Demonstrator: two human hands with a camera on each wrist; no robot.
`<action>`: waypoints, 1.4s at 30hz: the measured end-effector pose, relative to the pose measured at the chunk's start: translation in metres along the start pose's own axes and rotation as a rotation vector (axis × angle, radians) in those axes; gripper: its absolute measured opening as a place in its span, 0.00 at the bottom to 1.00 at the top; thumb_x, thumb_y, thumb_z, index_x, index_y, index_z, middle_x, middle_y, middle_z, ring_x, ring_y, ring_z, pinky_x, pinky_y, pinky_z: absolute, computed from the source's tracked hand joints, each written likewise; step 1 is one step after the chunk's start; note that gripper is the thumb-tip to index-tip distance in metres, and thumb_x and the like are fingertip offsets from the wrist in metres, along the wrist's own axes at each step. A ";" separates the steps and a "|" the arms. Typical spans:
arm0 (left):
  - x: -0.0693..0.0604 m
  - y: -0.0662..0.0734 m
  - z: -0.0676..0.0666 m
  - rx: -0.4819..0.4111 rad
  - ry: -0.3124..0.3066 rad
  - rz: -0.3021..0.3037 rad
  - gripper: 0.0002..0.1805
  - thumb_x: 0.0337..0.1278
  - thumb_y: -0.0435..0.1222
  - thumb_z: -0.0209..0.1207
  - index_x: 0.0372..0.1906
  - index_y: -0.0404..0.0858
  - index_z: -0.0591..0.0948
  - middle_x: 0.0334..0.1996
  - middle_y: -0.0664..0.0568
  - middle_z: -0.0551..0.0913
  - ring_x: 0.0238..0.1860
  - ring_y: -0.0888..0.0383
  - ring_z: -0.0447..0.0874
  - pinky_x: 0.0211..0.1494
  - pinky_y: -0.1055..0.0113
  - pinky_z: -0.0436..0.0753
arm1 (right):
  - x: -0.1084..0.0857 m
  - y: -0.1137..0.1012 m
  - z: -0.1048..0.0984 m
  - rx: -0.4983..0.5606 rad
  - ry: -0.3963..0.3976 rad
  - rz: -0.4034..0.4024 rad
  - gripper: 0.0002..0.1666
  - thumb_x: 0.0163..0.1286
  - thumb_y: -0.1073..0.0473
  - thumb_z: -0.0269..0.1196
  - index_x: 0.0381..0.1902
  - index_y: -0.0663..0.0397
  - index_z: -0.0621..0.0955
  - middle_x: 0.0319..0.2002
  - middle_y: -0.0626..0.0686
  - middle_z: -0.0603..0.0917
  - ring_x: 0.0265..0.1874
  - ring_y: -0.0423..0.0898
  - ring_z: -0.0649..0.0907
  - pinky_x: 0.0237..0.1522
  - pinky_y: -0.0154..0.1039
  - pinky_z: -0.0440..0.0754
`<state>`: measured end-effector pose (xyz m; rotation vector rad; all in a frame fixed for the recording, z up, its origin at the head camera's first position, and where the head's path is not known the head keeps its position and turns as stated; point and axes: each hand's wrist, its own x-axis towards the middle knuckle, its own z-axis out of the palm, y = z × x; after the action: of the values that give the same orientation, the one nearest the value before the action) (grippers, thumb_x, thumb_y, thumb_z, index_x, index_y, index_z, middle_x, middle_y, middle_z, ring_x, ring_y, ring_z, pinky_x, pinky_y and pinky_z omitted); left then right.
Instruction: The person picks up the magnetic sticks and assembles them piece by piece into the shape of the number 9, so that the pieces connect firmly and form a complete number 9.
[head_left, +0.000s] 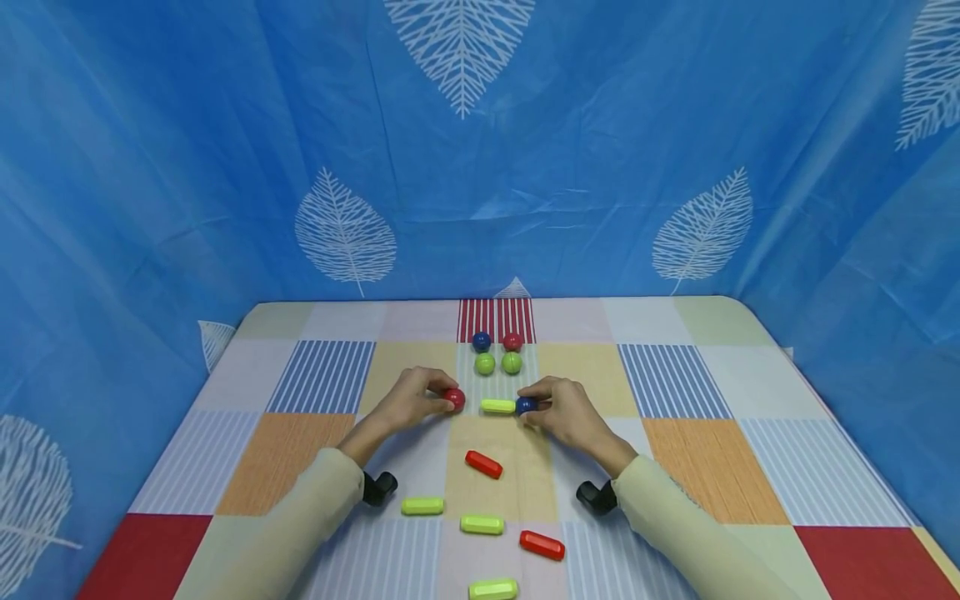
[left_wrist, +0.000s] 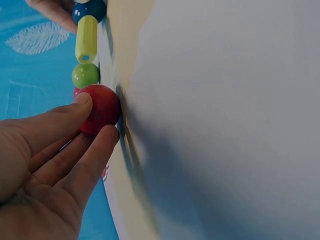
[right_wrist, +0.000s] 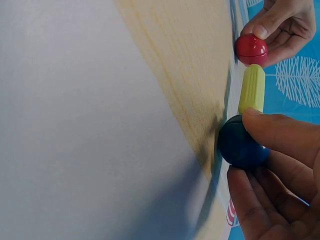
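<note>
A red ball (head_left: 454, 399) is pinched between the thumb and fingers of my left hand (head_left: 414, 402), low over the cloth. My right hand (head_left: 573, 414) pinches a dark blue ball (head_left: 527, 406). One end of a yellow-green stick (head_left: 498, 407) meets that blue ball; its other end points at the red ball, a small gap apart. In the left wrist view a hole shows in the free end of the stick (left_wrist: 86, 57). From the right wrist view, the blue ball (right_wrist: 242, 142) sits between thumb and fingers.
Behind the hands stand another blue ball (head_left: 482, 342), another red ball (head_left: 513, 342) and two green balls (head_left: 485, 363). Nearer me lie red sticks (head_left: 483, 464) and several yellow-green sticks (head_left: 482, 524) on the patchwork tablecloth (head_left: 300, 454). A blue curtain (head_left: 480, 208) hangs behind the table.
</note>
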<state>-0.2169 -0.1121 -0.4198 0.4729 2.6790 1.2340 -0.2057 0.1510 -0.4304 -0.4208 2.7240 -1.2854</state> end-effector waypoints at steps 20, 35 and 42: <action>-0.001 0.000 0.008 -0.019 -0.040 0.129 0.12 0.54 0.25 0.67 0.45 0.29 0.84 0.41 0.43 0.87 0.45 0.49 0.84 0.52 0.55 0.82 | -0.002 0.000 0.001 -0.003 -0.002 0.003 0.19 0.55 0.70 0.73 0.47 0.61 0.87 0.43 0.51 0.85 0.41 0.45 0.84 0.42 0.37 0.84; 0.001 0.001 0.013 -0.041 -0.051 0.126 0.12 0.55 0.27 0.67 0.45 0.29 0.85 0.41 0.44 0.87 0.44 0.51 0.84 0.50 0.58 0.82 | 0.000 0.000 0.003 -0.016 -0.002 -0.013 0.20 0.55 0.70 0.73 0.47 0.60 0.87 0.42 0.51 0.85 0.41 0.45 0.85 0.42 0.37 0.84; 0.001 0.003 0.015 -0.038 -0.041 0.110 0.12 0.54 0.27 0.68 0.44 0.30 0.85 0.40 0.46 0.87 0.44 0.52 0.84 0.49 0.58 0.82 | -0.001 -0.001 0.002 -0.014 -0.001 -0.004 0.19 0.55 0.69 0.73 0.47 0.60 0.87 0.42 0.51 0.85 0.40 0.44 0.85 0.42 0.36 0.84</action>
<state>-0.2134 -0.0990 -0.4271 0.6414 2.6215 1.2870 -0.2045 0.1493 -0.4309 -0.4282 2.7345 -1.2671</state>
